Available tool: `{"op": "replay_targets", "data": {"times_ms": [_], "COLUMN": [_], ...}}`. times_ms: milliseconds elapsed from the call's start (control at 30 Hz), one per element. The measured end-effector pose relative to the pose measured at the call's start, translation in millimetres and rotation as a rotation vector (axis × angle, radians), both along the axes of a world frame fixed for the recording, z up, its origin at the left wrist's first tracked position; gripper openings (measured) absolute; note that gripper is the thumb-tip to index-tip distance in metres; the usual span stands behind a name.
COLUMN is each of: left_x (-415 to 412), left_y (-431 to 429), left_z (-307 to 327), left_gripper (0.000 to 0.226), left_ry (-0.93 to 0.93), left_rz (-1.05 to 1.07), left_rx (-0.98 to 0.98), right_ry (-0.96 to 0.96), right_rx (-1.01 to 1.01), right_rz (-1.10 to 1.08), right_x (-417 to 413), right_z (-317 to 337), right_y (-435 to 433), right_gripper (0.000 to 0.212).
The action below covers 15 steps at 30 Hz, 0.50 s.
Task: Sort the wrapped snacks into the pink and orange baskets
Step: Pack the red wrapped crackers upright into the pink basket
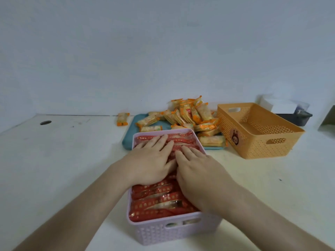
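Both hands, left hand and right hand, lie flat and open, gripping nothing, on red foil-wrapped snacks in the pink plastic basket. Wrappers look light and slippery; I'd pinch orange-wrapped snacks mid-length for the empty orange perforated basket.

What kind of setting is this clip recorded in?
Probably a plain indoor desk or worktable set against a bare wall, not a shop or kitchen. The white tabletop has a cable hole, the wall behind is blank, and boxes and a dark bin sit in the far corner.
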<state>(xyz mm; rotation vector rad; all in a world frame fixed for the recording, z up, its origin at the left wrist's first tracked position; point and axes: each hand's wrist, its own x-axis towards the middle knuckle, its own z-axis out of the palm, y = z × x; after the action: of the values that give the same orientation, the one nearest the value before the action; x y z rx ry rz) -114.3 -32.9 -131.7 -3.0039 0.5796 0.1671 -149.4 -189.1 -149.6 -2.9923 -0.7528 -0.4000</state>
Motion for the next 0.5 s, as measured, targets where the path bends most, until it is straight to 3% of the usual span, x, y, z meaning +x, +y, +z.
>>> {"op": "replay_targets", "data": {"times_ms": [100, 233, 333, 433, 500], "left_x": [1, 4, 11, 11, 5], "left_y": [0, 1, 7, 10, 14], "left_z": [-4, -1, 1, 6, 7], "left_gripper": [0.065, 0.068, 0.069, 0.066, 0.055], "left_ry": [-0.002, 0.021, 0.028, 0.026, -0.123], "left_rz": [0.002, 0.002, -0.007, -0.064, -0.049], "left_rx": [0.028, 0.000, -0.114, -0.325, -0.446], "right_ry": [0.095, 0.192, 0.244, 0.300, 0.254], "right_rx": [-0.071, -0.106, -0.064, 0.262, 0.519], "right_rz": [-0.037, -0.103, -0.103, -0.008, 0.068], "right_x": [-1, -4, -1, 4, 3], "right_z": [-2, 6, 9, 14, 22], "right_y": [3, 3, 0, -5, -11], "right_gripper": [0.085, 0.058, 0.055, 0.036, 0.030]}}
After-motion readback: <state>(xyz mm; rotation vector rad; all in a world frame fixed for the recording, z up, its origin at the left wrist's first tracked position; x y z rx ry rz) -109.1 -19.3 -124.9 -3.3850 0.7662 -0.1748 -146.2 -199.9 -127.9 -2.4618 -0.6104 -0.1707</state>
